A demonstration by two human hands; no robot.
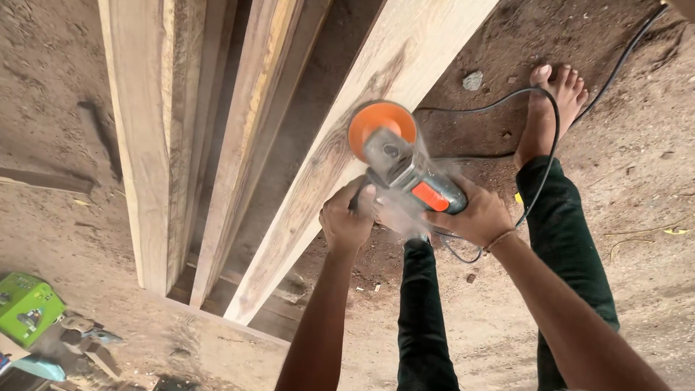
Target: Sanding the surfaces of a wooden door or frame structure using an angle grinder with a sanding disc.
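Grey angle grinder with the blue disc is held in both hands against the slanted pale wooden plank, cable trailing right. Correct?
Not quite: the disc is orange, not blue. The head view shows the grey angle grinder gripped by the left hand and right hand against the slanted pale wooden plank, its black cable trailing right.

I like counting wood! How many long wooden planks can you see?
3. One plank lies on the left, one plank in the middle, and one plank on the right under the orange sander. More may be hidden in the gaps between them.
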